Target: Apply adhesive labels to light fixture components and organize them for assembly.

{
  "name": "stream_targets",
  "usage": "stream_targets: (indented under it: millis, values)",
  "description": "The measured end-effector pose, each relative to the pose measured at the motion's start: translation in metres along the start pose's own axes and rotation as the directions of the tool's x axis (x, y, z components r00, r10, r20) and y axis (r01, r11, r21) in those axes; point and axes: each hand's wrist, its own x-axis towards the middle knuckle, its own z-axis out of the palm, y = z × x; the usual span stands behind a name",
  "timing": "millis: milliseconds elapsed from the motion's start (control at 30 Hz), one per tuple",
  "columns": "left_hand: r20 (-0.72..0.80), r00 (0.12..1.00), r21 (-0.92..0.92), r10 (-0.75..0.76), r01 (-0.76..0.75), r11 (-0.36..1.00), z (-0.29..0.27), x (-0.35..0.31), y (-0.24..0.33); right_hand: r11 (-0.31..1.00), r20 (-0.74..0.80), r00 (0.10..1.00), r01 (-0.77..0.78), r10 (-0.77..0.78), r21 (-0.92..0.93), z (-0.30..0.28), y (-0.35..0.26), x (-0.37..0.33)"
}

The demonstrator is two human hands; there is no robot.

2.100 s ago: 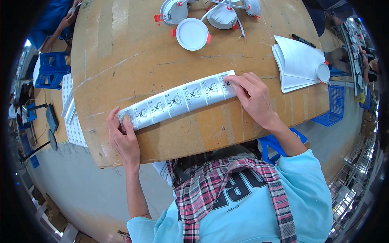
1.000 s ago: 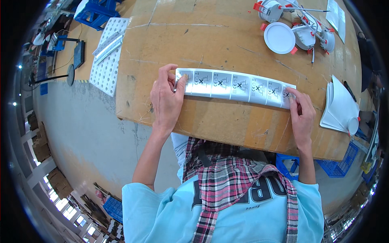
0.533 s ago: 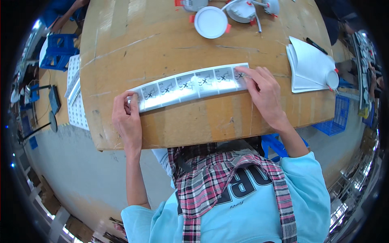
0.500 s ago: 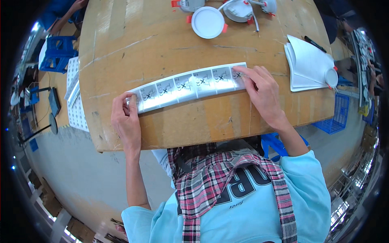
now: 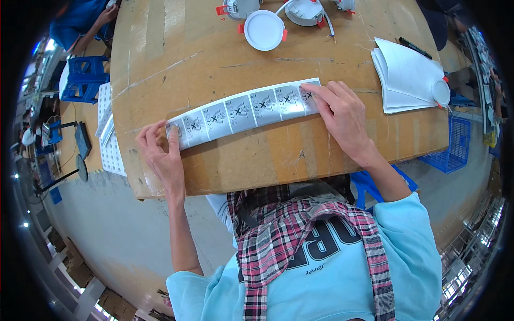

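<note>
A long strip of silver labels [image 5: 242,113] with dark printed marks and a white border lies slantwise across the table, its right end farther from me. My left hand [image 5: 165,158] holds the left end, with the thumb flat on top and the other fingers bent at the edge. At the opposite end my right hand [image 5: 342,115] grips the strip, its index finger on the top corner and the thumb by the lower edge. What lies beneath the strip's ends is hidden.
White round downlights [image 5: 264,30] with red clips and cables sit at the far edge. A paper stack [image 5: 401,80] lies to the right, with a black pen [image 5: 415,48] and another round light [image 5: 440,93]. A blue basket [image 5: 452,144] and blue stool [image 5: 85,77] flank the brown table [image 5: 241,166].
The whole view has shifted slightly. My left fingers have spread a little away from the thumb at the strip's left end. The right hand still grips the other end.
</note>
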Motion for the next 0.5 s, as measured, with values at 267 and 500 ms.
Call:
stream_targets:
  millis: [267, 500]
  values:
    - [-0.34, 0.861, 0.189, 0.377, -0.33, 0.925, -0.016, -0.008, 0.041, 1.0, -0.041, 0.999, 0.019, -0.018, 0.008, 0.004, 0.005, -0.002]
    - [0.444, 0.654, 0.007, 0.613, -0.686, 0.727, 0.033, -0.044, 0.114, 0.999, -0.071, 0.997, 0.034, -0.034, 0.001, 0.006, 0.006, -0.004]
